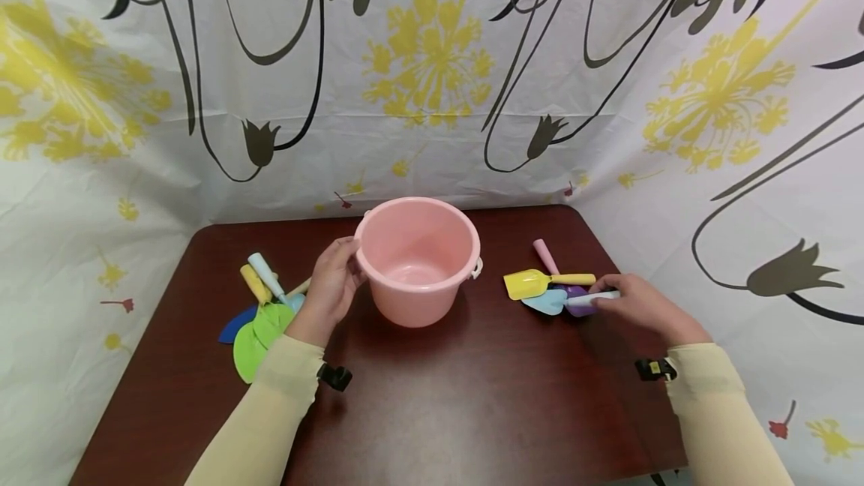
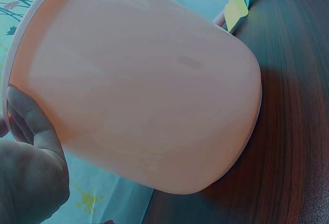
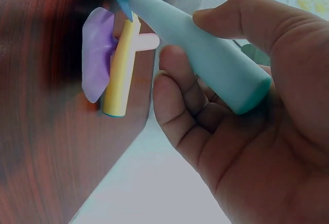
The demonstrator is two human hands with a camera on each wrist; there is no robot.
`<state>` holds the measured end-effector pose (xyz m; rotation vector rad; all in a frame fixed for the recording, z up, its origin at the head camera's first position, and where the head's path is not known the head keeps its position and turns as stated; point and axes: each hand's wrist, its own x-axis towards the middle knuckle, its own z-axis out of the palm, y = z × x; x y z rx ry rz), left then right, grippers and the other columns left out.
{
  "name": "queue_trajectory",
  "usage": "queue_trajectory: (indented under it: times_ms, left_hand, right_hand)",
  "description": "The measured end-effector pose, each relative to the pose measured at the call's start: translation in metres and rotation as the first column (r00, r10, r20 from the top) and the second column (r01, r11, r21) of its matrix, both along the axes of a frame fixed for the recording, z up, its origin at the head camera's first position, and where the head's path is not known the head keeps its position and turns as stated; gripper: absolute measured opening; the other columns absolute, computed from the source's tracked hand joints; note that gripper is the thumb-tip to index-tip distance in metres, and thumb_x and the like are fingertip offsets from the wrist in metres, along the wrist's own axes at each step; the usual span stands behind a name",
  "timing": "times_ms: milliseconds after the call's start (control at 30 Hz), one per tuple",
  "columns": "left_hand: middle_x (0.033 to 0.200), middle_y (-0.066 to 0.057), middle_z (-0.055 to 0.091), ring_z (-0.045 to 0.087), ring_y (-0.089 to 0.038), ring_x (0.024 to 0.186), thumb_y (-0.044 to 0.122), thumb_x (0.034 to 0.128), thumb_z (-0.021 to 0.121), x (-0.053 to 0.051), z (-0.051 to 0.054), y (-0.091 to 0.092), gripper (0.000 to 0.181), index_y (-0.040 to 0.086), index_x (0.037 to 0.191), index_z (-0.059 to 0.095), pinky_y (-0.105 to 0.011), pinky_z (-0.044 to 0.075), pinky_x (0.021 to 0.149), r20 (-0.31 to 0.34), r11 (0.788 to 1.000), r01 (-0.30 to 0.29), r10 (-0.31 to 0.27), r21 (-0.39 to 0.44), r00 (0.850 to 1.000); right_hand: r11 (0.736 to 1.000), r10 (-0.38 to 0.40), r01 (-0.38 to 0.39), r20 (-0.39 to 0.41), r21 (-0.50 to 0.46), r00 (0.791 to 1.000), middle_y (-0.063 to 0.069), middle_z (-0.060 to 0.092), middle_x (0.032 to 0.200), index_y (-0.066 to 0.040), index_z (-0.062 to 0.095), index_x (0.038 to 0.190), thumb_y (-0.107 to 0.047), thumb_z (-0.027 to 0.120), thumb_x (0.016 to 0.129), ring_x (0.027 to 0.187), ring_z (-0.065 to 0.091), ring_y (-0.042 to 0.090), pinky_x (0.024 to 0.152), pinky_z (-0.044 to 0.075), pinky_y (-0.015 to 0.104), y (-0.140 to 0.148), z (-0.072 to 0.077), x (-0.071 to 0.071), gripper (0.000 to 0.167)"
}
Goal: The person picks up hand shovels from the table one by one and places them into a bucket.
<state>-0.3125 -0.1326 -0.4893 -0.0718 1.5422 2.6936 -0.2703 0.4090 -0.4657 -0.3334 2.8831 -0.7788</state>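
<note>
The left hand [image 1: 331, 283] grips the rim of the pink bucket [image 1: 412, 306] at its left side, with fingers against the outer wall below the lip. The bucket stands upright near the far edge of the dark red table [image 1: 432, 403], between two groups of toy tools. The right hand [image 1: 637, 310] grasps the handle of the light blue shovel [image 1: 575, 299] between thumb and fingers; this shovel is at the right of the bucket. Just beside its blade are the yellow shovel [image 1: 540, 282] and a purple tool [image 1: 580, 310]. A green tool [image 1: 263, 336] and a dark blue tool [image 1: 236, 325] lie left of the bucket, near the left forearm.
</note>
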Motion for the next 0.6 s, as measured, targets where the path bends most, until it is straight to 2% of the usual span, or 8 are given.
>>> queue_trajectory:
  times_ms: [367, 600]
  left_hand:
    - [0.110, -0.010, 0.065, 0.061, -0.014, 0.083, 0.024, 0.1155, 0.060, 0.000, -0.001, 0.001, 0.018, 0.007, 0.122, 0.061, -0.024, 0.055, 0.072, -0.009, 1.000, 0.009, -0.009, 0.002, 1.000]
    - [0.113, -0.010, 0.064, 0.061, -0.014, 0.084, 0.025, 0.1156, 0.060, 0.000, 0.000, 0.000, 0.017, 0.009, 0.122, 0.061, -0.023, 0.055, 0.072, -0.011, 1.000, 0.011, -0.011, 0.001, 1.000]
  right_hand:
    - [1.000, -0.018, 0.018, 0.065, -0.003, 0.998, 0.005, 0.065, 0.085, 0.000, 0.075, 0.114, -0.018, 0.073, 0.107, 0.065, 0.043, 0.014, 0.063, 0.040, 0.031, -0.002, 0.010, 0.007, 0.019]
    - [1.000, -0.016, 0.015, 0.093, 0.003, 0.996, 0.005, 0.071, 0.098, 0.000, 0.075, 0.114, -0.019, 0.073, 0.107, 0.079, 0.052, 0.018, 0.068, 0.045, 0.031, -0.003, 0.017, 0.010, 0.021]
